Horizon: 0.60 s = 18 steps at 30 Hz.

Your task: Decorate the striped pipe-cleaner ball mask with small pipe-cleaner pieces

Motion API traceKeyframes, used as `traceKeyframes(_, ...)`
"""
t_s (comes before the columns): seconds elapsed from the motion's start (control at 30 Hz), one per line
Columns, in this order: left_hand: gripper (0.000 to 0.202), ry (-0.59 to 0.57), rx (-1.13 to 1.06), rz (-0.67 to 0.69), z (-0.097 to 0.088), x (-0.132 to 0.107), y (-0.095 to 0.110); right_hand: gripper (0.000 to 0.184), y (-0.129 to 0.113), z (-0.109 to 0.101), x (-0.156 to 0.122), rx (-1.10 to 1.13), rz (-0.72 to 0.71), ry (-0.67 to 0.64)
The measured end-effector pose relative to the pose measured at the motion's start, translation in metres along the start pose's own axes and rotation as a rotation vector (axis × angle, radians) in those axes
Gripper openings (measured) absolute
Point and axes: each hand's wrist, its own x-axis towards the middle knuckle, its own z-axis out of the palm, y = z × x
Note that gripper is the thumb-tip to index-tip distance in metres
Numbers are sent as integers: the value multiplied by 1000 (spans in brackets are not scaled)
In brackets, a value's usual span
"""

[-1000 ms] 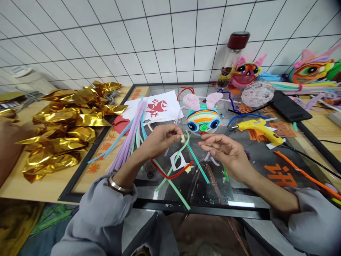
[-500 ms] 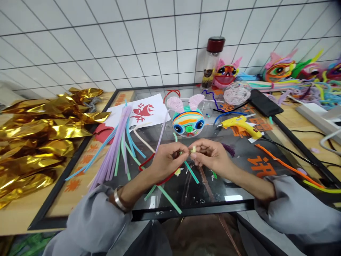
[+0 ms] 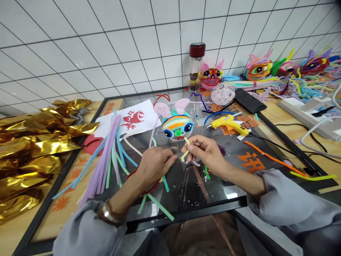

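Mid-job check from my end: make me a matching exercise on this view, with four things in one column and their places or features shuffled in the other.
Things:
1. short pale yellow strip
2. bottle
3. glue gun
4. striped toy head

Places or features:
A. stands upright near the tiled wall, under a dark red cap
B. has two pale pink ears and blue-rimmed eyes
C. held in the fingers of the right hand
D. lies to the right of the striped toy head

Pairs: 1-C, 2-A, 3-D, 4-B
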Motion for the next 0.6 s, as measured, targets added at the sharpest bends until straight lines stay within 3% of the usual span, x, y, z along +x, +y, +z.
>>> traceKeyframes(0.07, 20, 160, 22, -58, -1, 0, -2, 32, 1, 0, 0, 25, 65, -2)
traceKeyframes(0.13, 15, 328, -98, -58, 0, 0, 0, 33, 3, 0, 1, 26, 130, -13)
traceKeyframes(0.23, 12, 440, -239, -30, 3, -1, 5, 33, 5, -1, 1, 5, 172, -32)
traceKeyframes(0.43, 13, 435, -127, 158, 8, -1, 9, 34, 6, 0, 0, -45, 195, -55)
traceKeyframes(0.6, 15, 356, 70, 210, 4, -1, 10, 34, 10, 0, -1, -158, 139, -65)
